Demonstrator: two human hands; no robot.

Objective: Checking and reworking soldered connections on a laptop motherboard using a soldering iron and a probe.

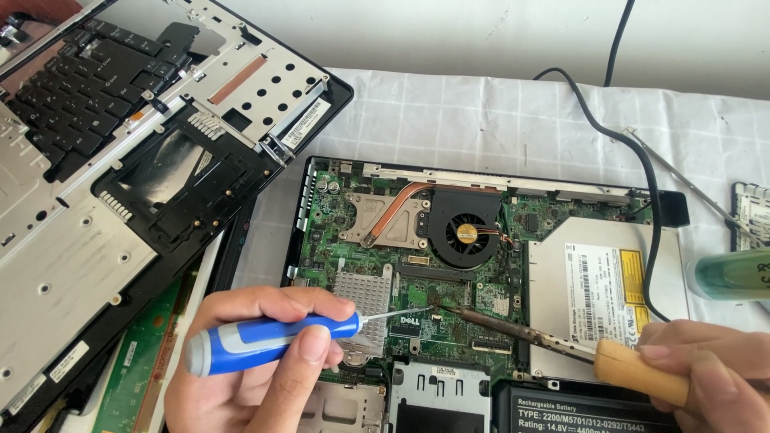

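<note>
Holding two tools over an opened laptop base (481, 273), we work at the middle of its green circuit board (365, 240): our left hand (257, 361) is clenched around the blue-and-white handle of a screwdriver (273, 341), whose thin shaft points right and ends just beside a dark chip on the board, while our right hand (710, 373) grips the pale wooden handle of a soldering iron (561, 345), its brown rusty rod slanting up-left so that its tip meets the screwdriver's tip at nearly the same spot. Above that spot sit a black round fan (464, 234) and a copper heat pipe (397, 207); to the right lies a silver optical drive (601, 297), and a black battery (585, 413) lies along the lower edge. On the white checked cloth (481, 112) covering the bench, a black cable (634, 152) curves past the base, and a removed keyboard frame (128, 144) leans at the upper left
</note>
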